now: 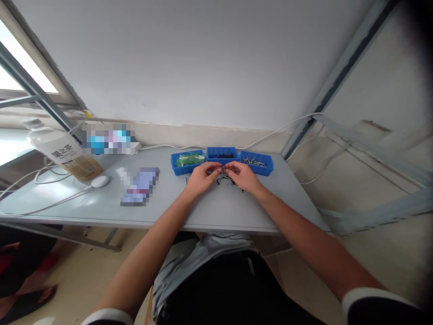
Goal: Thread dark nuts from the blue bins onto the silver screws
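My left hand [202, 178] and my right hand [244, 176] meet fingertip to fingertip just in front of the blue bins. Both are closed in a pinch around something small and dark, too tiny to name. Beneath and around the fingers, several thin metal pieces with dark ends [218, 182] lie loose on the table, partly covered by the hands. Behind my left hand is a blue bin [182, 171] of green pieces. The middle blue bin [221, 150] contains small dark parts, and the right blue bin [269, 169] contains thin silvery metal pins.
On the grey table [203, 212], a large tilted bottle [64, 151] stands at the left by a white round puck [100, 181] with a cable. A blurred purple packet [144, 183] lies nearer. White cables [277, 132] run along the wall; metal posts [301, 128] rise at the right.
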`<state>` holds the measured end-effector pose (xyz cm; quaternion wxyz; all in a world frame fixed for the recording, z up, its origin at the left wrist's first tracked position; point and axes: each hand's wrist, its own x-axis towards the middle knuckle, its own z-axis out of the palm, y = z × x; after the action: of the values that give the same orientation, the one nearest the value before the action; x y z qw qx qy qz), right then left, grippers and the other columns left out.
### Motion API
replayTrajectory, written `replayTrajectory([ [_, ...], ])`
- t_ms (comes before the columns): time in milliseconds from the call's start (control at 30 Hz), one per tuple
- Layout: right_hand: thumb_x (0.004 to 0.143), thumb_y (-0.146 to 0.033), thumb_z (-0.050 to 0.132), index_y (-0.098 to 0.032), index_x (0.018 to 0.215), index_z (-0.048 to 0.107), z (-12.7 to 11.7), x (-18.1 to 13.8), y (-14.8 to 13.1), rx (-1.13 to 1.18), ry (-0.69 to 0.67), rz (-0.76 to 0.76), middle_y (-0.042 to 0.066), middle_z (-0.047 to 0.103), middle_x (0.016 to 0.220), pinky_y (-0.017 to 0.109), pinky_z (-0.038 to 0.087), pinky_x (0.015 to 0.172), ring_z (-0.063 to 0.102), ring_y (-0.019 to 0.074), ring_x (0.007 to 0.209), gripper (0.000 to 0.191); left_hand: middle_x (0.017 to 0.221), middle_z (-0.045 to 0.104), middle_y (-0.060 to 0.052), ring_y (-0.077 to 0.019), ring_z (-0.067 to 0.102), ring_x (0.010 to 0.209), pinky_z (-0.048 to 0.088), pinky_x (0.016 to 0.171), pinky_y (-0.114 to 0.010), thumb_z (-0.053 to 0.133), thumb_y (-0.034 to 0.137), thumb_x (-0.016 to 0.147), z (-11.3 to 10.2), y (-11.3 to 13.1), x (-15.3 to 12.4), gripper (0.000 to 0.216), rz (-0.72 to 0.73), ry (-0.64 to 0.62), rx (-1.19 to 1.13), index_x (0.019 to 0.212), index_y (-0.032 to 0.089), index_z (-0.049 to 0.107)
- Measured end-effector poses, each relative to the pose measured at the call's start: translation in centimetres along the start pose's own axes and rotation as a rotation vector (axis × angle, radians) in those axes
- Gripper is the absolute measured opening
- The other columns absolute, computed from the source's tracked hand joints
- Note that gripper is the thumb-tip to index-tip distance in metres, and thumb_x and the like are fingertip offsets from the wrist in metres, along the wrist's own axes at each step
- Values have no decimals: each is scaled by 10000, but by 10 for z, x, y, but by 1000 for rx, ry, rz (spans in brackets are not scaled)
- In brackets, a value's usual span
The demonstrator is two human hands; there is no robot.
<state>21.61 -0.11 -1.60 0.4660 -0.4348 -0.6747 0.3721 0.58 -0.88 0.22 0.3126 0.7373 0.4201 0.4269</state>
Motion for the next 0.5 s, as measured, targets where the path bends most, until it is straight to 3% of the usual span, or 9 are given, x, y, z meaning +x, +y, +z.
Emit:
replayTrajectory([
  [167, 843, -428, 723, -187, 995, 683, 1, -1, -3, 111, -31, 56, 58, 742, 921, 272, 551, 637, 691, 179, 804, 288, 1137, 798, -95, -263, 748, 1043, 587, 933, -398, 687, 489, 924, 1, 0, 0, 408, -19, -35, -62, 1210, 207, 754],
  [333, 829, -416, 751, -196, 975, 694, 3, -4, -9, 82, 18, 9, 43, 732, 900, 307, 578, 764, 686, 172, 819, 271, 1178, 792, -92, -271, 748, 1063, 588, 966, -407, 696, 512, 913, 1, -2, 1, 419, -24, -99, -128, 1188, 207, 775],
  [500, 824, -461, 755, -198, 966, 630, 5, -5, -12, 171, -1, 53, 42, 700, 849, 259, 525, 555, 683, 180, 756, 325, 1123, 807, -80, -264, 758, 1020, 600, 921, -393, 677, 517, 925, 1, -7, 1, 420, -49, -112, -160, 1185, 204, 783],
])
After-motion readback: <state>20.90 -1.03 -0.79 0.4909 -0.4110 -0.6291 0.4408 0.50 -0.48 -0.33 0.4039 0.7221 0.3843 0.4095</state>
